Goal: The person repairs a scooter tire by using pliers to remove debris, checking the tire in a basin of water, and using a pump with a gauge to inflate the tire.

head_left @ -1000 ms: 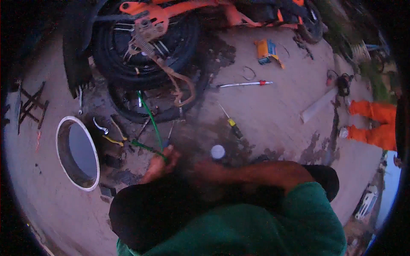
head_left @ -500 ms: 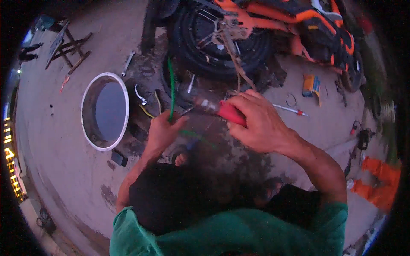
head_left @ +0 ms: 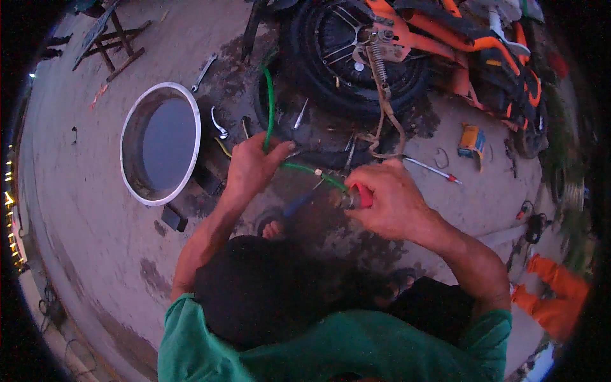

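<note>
The green cord (head_left: pixel 299 167) bars the gap between left hand (head_left: pixel 251 164) and right hand (head_left: pixel 389 198); the wheel (head_left: pixel 331 44) blocks ahead (room to pass lies between red-ended rod (head_left: pixel 429 168) and right forearm (head_left: pixel 461 249)).

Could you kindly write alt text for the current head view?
A person's left hand holds a green tube, and the right hand grips a red object beside it. At left is a basin of liquid; beyond, an orange motorbike.

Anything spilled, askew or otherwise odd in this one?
Dark stains on the grey ground, left of the person's black-clad knees and beside the orange-and-black motorbike, may be spilled liquid; their source cannot be told. A silver metal wrench lies loose near the round, white-rimmed basin. No clear damage shows.
</note>
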### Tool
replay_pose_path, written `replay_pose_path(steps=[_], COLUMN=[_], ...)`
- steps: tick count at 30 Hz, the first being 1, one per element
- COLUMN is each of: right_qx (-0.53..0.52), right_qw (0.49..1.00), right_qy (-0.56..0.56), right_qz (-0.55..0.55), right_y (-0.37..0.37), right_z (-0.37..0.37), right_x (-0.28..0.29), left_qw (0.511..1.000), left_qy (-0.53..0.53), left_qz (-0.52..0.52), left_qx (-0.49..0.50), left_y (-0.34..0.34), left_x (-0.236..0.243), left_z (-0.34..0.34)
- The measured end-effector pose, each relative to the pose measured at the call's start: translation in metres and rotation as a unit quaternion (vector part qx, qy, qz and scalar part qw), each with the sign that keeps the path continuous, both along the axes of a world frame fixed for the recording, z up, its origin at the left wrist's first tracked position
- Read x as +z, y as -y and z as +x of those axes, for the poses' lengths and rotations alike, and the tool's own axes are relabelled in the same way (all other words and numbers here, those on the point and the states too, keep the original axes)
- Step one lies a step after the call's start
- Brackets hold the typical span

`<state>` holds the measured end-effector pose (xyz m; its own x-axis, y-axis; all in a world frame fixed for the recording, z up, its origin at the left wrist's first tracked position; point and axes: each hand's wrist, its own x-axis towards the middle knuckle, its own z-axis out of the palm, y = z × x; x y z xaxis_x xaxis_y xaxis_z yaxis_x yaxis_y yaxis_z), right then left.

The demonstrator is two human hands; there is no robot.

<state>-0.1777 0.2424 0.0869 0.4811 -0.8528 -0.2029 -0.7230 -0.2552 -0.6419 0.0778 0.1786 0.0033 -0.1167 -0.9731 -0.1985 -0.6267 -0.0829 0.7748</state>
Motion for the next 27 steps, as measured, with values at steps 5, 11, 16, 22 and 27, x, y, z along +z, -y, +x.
replay_pose_path(steps=[5, 11, 16, 22, 27], right_qx=[-0.088, -0.037, -0.034, -0.07, -0.098], right_qw=[0.996, 0.995, 0.996, 0.997, 0.995], right_qy=[0.031, 0.051, 0.038, 0.015, -0.015], right_qz=[-0.015, -0.074, -0.068, -0.031, 0.028], right_y=[0.009, 0.009, 0.002, 0.001, 0.007], right_z=[0.002, 0.006, 0.005, 0.005, 0.009], right_x=[0.002, -0.014, -0.02, -0.011, 0.009], left_qw=[0.997, 0.859, 0.852, 0.904, 0.802], left_qy=[-0.046, -0.383, -0.409, -0.37, -0.581], left_qz=[0.054, 0.289, 0.282, 0.192, 0.137], left_qx=[-0.024, -0.178, -0.163, -0.1, 0.009], left_y=[-0.001, 0.0, -0.009, -0.007, 0.002], left_x=[0.003, 0.011, 0.016, 0.018, 0.038], left_z=[0.008, -0.001, -0.049, -0.044, -0.022])
